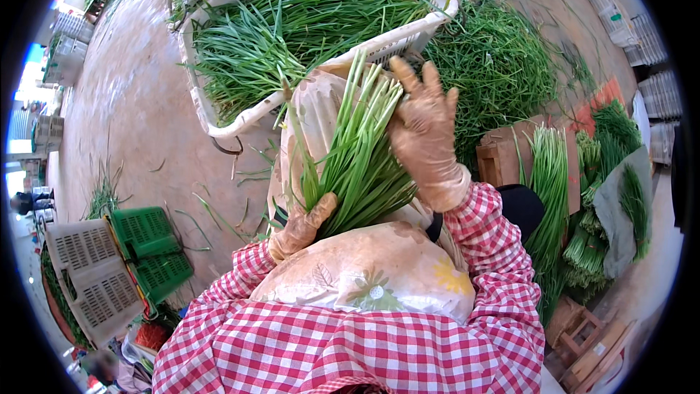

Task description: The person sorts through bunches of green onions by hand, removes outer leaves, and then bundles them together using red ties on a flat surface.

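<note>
A bunch of chives (362, 149) lies slantwise over my lap, pale stem ends pointing away from me. My left hand (305, 225), in a soiled tan glove, is closed round its leafy lower left part; some of the fingers are hidden under the leaves. Gloved alike, my right hand (429, 128) is raised at the right side of the stems, its fingers spread and nothing held in them. Beyond my knees stands a white plastic crate (251, 118) heaped with loose chives (328, 11). A stained apron with printed flowers (372, 263) covers my lap.
Right of the crate, a pile of loose greens (492, 66) covers the floor. Nearer, chives (548, 182) lie by a wooden stool (496, 157), with bundles (589, 241) and a grey cloth (616, 208) beyond. Green (152, 248) and white crates (95, 270) stand at left.
</note>
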Motion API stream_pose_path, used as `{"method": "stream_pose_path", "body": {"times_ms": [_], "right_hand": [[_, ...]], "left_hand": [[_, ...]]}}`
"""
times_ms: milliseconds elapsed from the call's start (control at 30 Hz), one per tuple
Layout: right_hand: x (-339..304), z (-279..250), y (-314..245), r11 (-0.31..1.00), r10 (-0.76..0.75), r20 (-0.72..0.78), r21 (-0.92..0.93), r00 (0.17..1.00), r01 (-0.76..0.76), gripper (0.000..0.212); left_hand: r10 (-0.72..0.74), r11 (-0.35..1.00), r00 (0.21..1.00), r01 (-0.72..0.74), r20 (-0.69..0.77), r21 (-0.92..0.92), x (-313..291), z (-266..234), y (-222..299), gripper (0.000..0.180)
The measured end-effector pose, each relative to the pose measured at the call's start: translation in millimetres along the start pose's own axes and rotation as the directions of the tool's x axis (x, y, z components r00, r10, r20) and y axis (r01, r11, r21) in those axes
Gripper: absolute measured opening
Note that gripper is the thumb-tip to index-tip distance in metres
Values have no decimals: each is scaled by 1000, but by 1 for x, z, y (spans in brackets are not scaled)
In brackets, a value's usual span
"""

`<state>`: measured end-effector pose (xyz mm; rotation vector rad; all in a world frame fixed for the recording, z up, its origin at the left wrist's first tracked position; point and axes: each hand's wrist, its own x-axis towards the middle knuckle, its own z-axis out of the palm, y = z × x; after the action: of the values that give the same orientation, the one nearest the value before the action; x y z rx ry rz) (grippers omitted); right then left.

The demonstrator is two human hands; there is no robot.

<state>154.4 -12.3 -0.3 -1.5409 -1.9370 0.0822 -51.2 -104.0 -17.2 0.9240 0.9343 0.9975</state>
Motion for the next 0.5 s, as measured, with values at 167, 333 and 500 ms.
{"method": "stream_pose_path", "body": {"times_ms": [167,333,500], "right_hand": [[44,1,54,999,36,-149,5,988,-36,17],[107,-65,162,693,-284,-399,-714,872,-101,16],[79,-86,47,960,272,36,55,962,-273,28]], "left_hand": [[-23,982,995,42,-101,186,-9,-22,-25,60],[-214,970,975,219,-64,102,-11,-29,-34,46],[-184,980,970,194,-160,48,-10,-16,-13,42]]}}
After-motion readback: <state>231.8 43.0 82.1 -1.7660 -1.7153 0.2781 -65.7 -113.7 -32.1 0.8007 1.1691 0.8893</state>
